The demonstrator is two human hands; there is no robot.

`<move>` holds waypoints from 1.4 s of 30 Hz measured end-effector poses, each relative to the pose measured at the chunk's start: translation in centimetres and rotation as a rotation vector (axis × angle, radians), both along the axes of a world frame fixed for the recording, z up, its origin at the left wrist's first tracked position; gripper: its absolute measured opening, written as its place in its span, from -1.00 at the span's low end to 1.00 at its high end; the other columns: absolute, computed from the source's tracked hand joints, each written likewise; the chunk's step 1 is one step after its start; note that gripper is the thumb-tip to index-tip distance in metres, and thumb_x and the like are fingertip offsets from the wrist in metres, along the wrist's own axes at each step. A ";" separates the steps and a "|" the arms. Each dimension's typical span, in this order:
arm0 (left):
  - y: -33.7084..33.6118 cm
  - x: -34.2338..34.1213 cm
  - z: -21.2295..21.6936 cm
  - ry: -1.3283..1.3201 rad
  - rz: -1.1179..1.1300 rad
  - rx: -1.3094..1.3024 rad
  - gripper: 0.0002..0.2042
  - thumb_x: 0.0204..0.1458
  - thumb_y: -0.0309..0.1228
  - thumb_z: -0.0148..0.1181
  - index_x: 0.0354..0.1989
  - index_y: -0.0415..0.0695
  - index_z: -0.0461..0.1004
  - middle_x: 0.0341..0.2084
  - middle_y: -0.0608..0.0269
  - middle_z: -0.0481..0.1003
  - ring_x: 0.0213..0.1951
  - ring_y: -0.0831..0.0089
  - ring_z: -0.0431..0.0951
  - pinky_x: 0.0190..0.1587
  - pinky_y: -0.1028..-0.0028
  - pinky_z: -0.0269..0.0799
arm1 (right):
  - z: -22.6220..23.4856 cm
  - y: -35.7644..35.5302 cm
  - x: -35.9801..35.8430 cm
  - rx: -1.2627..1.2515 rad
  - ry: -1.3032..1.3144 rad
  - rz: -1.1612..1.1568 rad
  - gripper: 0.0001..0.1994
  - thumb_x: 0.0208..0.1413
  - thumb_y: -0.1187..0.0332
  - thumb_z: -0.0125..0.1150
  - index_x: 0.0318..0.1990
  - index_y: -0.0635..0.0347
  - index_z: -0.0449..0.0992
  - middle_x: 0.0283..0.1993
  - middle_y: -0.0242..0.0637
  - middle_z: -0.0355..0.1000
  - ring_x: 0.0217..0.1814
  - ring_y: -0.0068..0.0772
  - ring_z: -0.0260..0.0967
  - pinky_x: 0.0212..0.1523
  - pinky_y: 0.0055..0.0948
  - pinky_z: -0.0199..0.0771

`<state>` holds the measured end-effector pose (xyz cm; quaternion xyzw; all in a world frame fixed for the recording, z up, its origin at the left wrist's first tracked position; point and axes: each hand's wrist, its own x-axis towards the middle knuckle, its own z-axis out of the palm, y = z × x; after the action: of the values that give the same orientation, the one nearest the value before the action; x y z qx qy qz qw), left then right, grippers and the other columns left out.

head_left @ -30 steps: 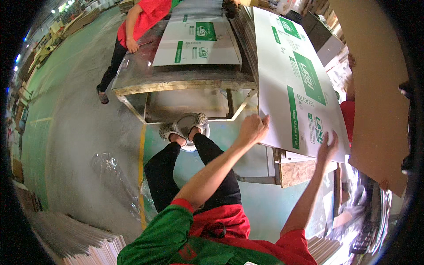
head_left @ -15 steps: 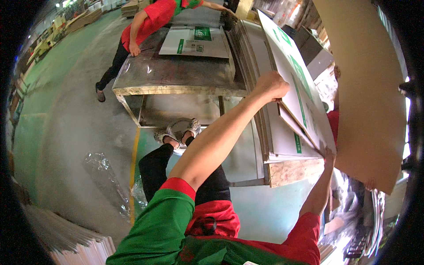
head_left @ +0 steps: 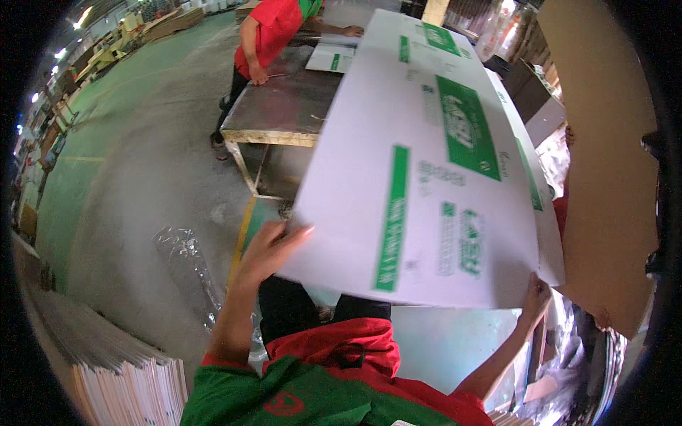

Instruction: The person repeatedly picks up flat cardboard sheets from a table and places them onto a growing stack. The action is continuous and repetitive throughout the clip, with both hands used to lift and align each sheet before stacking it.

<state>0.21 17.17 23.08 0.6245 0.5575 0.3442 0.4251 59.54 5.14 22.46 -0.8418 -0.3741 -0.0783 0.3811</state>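
Observation:
A large white cardboard sheet (head_left: pixel 362 163) with green printed blocks spans the middle of the view, tilted and slightly blurred. My left hand (head_left: pixel 273 248) grips its near left edge, thumb on the printed face and fingers partly hidden. At the near right corner, my right hand (head_left: pixel 536 298) is closed round the edge. Another white sheet with green print (head_left: pixel 529 149) shows along the right side of the held one. The stack behind is mostly hidden by the held sheet.
A worn worktable (head_left: pixel 273 117) stands ahead, bearing a smaller white printed sheet (head_left: pixel 330 58). A co-worker in red and green (head_left: pixel 266 35) leans over it. A tall brown cardboard sheet (head_left: pixel 604 163) rises at right, with another person's fingers at its edge. Stacked boards (head_left: pixel 131 383) lie lower left.
The white sheet has come off the stack side, swung left and turned its printed face up before me. My left hand moved from the stack's upper edge down to the sheet's near left edge.

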 end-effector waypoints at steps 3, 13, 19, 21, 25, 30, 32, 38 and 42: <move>-7.9 -7.9 -4.1 -0.249 0.419 -0.327 -0.69 0.16 -0.17 0.25 -0.20 -0.21 0.56 -0.36 0.37 0.51 -0.32 0.54 0.45 -0.29 0.44 0.39 | 0.7 -2.9 -9.9 -0.278 0.400 0.153 -0.62 0.19 0.25 0.25 0.02 0.38 0.44 -0.39 -0.16 0.49 -0.42 -0.41 0.40 -0.37 -0.43 0.43; -17.5 -19.8 -14.7 -0.213 0.532 -0.488 -0.70 0.21 -0.21 0.15 -0.16 -0.24 0.53 -0.37 0.35 0.49 -0.34 0.50 0.43 -0.27 0.39 0.37 | -16.5 -6.5 -21.8 -0.242 0.990 0.467 -0.51 0.28 0.37 0.11 0.34 0.25 0.27 -0.32 -0.33 0.49 -0.42 -0.61 0.34 -0.48 -0.53 0.39; -13.2 -15.7 -11.7 0.078 0.415 -0.180 -0.58 0.23 -0.13 0.12 -0.32 -0.36 0.49 -0.51 0.19 0.45 -0.38 0.45 0.40 -0.27 0.37 0.33 | -20.5 -5.5 -20.0 -0.163 0.966 0.316 -0.51 0.30 0.30 0.11 0.35 0.20 0.30 -0.52 -0.58 0.23 -0.53 -0.74 0.10 -0.55 -0.57 0.18; -8.9 -13.2 -11.9 0.092 0.373 -0.305 -0.57 0.21 -0.07 0.15 -0.20 -0.31 0.51 -0.38 0.22 0.51 -0.29 0.43 0.46 -0.19 0.37 0.36 | -21.3 -2.2 -18.4 -0.012 0.985 0.362 -0.51 0.30 0.30 0.10 0.33 0.30 0.31 -0.41 -0.49 0.31 -0.42 -0.66 0.17 -0.44 -0.55 0.23; 2.6 -11.5 -13.5 0.067 0.362 -0.268 -0.45 0.16 0.05 0.17 -0.10 -0.32 0.51 -0.25 0.17 0.55 -0.20 0.40 0.50 -0.11 0.35 0.40 | -24.2 9.0 -15.8 0.161 0.904 0.443 -0.53 0.29 0.32 0.11 0.29 0.38 0.34 -0.16 -0.29 0.47 -0.16 -0.52 0.33 -0.10 -0.50 0.35; 14.3 -10.1 -16.4 -0.193 0.297 -0.034 -0.52 0.21 -0.03 0.14 -0.31 -0.33 0.50 -0.40 0.33 0.50 -0.34 0.53 0.43 -0.27 0.38 0.37 | -27.7 20.4 -14.0 0.072 0.747 0.447 -0.57 0.30 0.32 0.10 0.24 0.40 0.39 0.07 -0.14 0.49 0.03 -0.47 0.37 0.11 -0.47 0.33; 17.2 -9.9 -17.0 -0.148 0.376 -0.223 -0.53 0.21 -0.03 0.14 -0.25 -0.32 0.52 -0.36 0.29 0.52 -0.33 0.52 0.46 -0.26 0.40 0.40 | -28.3 23.7 -14.0 0.096 0.647 0.432 -0.56 0.31 0.29 0.09 0.25 0.37 0.39 0.10 -0.07 0.49 0.07 -0.46 0.37 0.13 -0.44 0.33; 24.2 -9.0 -20.1 -0.157 0.514 -0.414 -0.47 0.16 0.01 0.19 -0.14 -0.36 0.52 -0.32 0.15 0.55 -0.28 0.40 0.55 -0.23 0.36 0.46 | -27.0 31.7 -14.2 0.070 0.550 0.484 -0.56 0.31 0.24 0.09 0.25 0.32 0.40 0.11 -0.07 0.49 0.11 -0.37 0.41 0.17 -0.40 0.34; 28.5 -11.2 -26.0 -0.255 0.471 -0.423 -0.46 0.13 0.01 0.22 -0.12 -0.35 0.52 -0.29 0.10 0.56 -0.28 0.35 0.57 -0.20 0.32 0.47 | -28.5 35.2 -13.1 0.068 0.588 0.455 -0.57 0.29 0.28 0.13 0.23 0.34 0.41 0.12 -0.09 0.49 0.11 -0.37 0.42 0.15 -0.38 0.37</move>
<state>-10.95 45.65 -2.94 0.3284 0.6877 0.3852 0.5204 46.46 40.30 -6.00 -0.7107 -0.4234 0.2411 0.5074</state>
